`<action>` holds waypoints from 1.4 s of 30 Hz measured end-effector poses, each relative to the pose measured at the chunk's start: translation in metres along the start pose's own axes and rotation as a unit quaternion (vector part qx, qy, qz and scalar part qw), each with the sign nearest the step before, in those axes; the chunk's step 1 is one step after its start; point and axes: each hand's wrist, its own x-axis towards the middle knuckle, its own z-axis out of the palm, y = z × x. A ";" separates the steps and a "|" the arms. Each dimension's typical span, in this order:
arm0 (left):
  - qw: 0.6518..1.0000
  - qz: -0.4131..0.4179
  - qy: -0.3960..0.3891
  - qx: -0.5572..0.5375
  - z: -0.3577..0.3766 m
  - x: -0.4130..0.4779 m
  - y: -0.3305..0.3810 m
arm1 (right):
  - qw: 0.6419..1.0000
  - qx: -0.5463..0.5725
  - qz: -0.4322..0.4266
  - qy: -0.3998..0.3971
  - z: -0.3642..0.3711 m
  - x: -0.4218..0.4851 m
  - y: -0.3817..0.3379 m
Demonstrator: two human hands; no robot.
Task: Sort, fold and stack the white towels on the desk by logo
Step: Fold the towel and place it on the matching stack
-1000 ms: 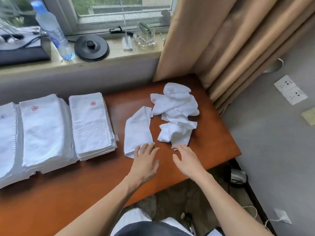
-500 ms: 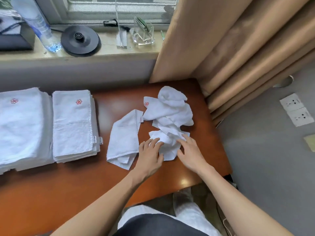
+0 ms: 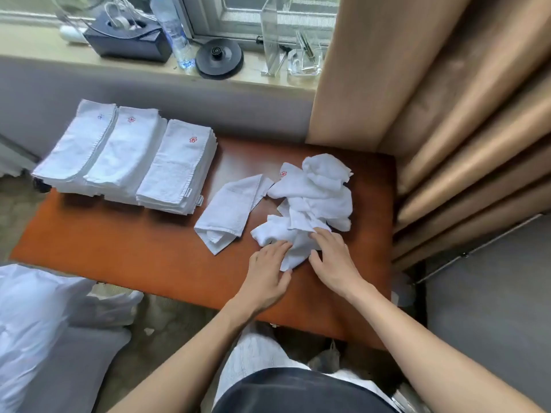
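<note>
A crumpled pile of white towels [image 3: 316, 201] lies at the right end of the wooden desk [image 3: 134, 248]; one shows a red logo. My left hand [image 3: 268, 275] and my right hand [image 3: 334, 260] both grip the near crumpled towel [image 3: 293, 239] at the pile's front edge. A loosely folded towel [image 3: 229, 210] lies just left of the pile. Three folded stacks stand at the left: the left stack [image 3: 77, 147] with a blue logo, the middle stack [image 3: 125, 150] and the right stack [image 3: 179, 171] with red logos.
A beige curtain [image 3: 432, 99] hangs along the desk's right and back edge. The windowsill behind holds a water bottle [image 3: 173, 31], a black round base [image 3: 219, 56], a dark box [image 3: 128, 40] and clear acrylic holders [image 3: 304, 55]. White bedding [image 3: 32, 317] lies at lower left.
Both hands moved forward from the bare desk onto the near crumpled towel and took hold of it. The camera view shifted, bringing all three stacks into sight.
</note>
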 end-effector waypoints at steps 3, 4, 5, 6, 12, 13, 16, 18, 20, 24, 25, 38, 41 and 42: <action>0.997 0.021 0.047 -0.051 -0.003 0.013 0.038 | 0.998 0.020 -0.054 0.025 -0.032 -0.016 0.010; 0.996 0.030 0.061 -0.063 -0.005 0.020 0.048 | 0.997 0.018 -0.074 0.029 -0.042 -0.021 0.012; 0.995 0.039 0.067 -0.065 -0.007 0.027 0.056 | 0.995 0.014 -0.091 0.033 -0.052 -0.024 0.013; 0.995 0.044 0.063 -0.061 -0.008 0.033 0.062 | 0.994 0.011 -0.103 0.035 -0.060 -0.028 0.012; 0.989 0.070 0.050 -0.120 0.013 0.059 0.093 | 0.992 0.031 -0.114 0.052 -0.088 -0.044 0.005; 0.987 0.065 0.069 -0.130 0.012 0.062 0.101 | 0.991 0.037 -0.118 0.057 -0.093 -0.044 0.006; 0.984 0.043 0.102 -0.142 -0.001 0.066 0.116 | 0.987 0.054 -0.132 0.071 -0.106 -0.044 0.007; 0.983 0.040 0.119 -0.136 -0.012 0.068 0.123 | 0.983 0.073 -0.142 0.088 -0.115 -0.041 0.010; 0.980 0.030 0.152 -0.127 -0.023 0.071 0.136 | 0.982 0.097 -0.142 0.085 -0.126 -0.037 0.015; 0.964 0.007 0.214 -0.155 -0.034 0.065 0.175 | 0.985 0.092 -0.137 0.046 -0.147 -0.032 0.032; 0.959 0.003 0.231 -0.162 -0.035 0.062 0.185 | 0.984 0.100 -0.137 0.049 -0.152 -0.030 0.035; 0.924 0.010 0.346 -0.163 -0.034 0.043 0.262 | 0.974 0.128 -0.183 0.021 -0.212 -0.044 0.072; 0.917 -0.015 0.374 -0.137 -0.026 0.041 0.259 | 0.980 0.108 -0.163 0.028 -0.222 -0.048 0.103; 0.916 -0.031 0.375 -0.136 -0.023 0.039 0.257 | 0.983 0.103 -0.148 0.019 -0.226 -0.050 0.112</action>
